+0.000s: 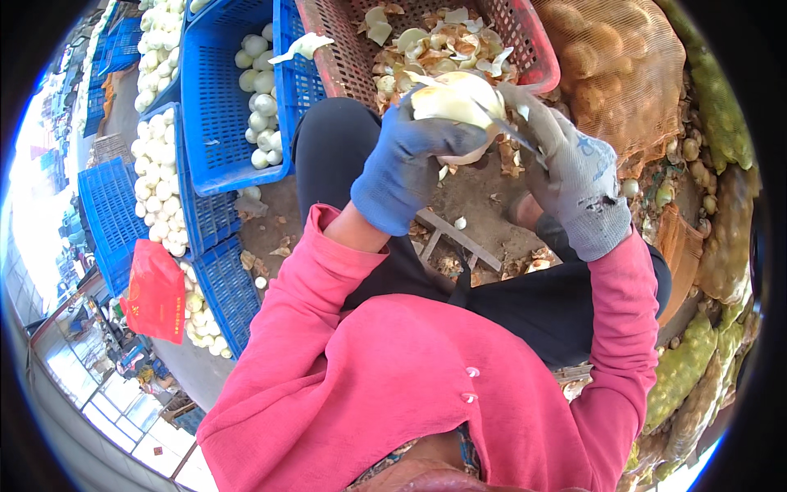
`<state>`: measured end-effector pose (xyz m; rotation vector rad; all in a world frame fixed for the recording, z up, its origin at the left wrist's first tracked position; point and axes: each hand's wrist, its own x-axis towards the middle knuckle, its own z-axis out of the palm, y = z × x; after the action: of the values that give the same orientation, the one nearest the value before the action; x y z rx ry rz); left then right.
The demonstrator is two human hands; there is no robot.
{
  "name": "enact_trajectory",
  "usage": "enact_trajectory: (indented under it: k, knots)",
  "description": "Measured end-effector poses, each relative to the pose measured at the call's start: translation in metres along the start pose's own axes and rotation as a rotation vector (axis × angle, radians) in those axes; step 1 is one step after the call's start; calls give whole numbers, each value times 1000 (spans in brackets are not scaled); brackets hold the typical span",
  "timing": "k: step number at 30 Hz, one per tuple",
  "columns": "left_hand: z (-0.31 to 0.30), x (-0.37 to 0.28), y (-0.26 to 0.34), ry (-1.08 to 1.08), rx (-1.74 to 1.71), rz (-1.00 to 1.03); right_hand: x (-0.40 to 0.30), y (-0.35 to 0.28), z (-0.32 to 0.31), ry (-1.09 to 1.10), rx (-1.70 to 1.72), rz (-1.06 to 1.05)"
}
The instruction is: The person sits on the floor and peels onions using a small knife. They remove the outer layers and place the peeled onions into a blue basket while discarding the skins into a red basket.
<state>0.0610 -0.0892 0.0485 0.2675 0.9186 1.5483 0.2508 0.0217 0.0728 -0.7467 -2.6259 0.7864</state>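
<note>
My left hand [406,163], in a blue knitted glove, holds a partly peeled onion [458,101] above the near end of a red plastic crate [332,58]. My right hand [575,175], in a grey glove torn near the wrist, is shut on a small knife [516,134]. Its blade lies close against the right side of the onion, and its handle is hidden in the glove. My right fingertips reach the onion's edge. Papery skins and pale peel [442,46] lie heaped in the red crate.
At left, a blue crate [209,111] holds several peeled onions [264,101]; heaped crates of peeled onions [157,178] stand beyond. A red bag [157,292] rests on one. At right are a full orange mesh sack [605,67] and green sacks [679,369]. Scraps litter the floor [461,190].
</note>
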Motion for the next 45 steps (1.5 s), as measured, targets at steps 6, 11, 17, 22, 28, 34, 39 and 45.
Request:
enact_trajectory:
  k: [6, 11, 17, 22, 28, 34, 39, 45]
  knots:
    - [-7, 2, -5, 46, 197, 7, 7, 6, 5, -30, -102, -23]
    - [13, 7, -4, 187, 327, 73, 16, 16, 12, -170, -134, 107]
    - [-5, 14, -11, 111, 410, 225, 24, 17, 42, -100, -80, 146]
    - [19, 7, 0, 127, 501, 175, 17, 22, 53, 23, 69, 191]
    - [-15, 16, -9, 74, 314, 173, 26, 5, 50, -80, 744, 535]
    - [-11, 17, -4, 79, 265, 197, 29, -12, 23, -97, 952, 744]
    - [-10, 10, -2, 55, 626, 326, 30, -14, 16, -123, 1069, 690]
    - [-6, 21, 1, -56, 71, 87, 24, -16, 19, -30, 1129, 785]
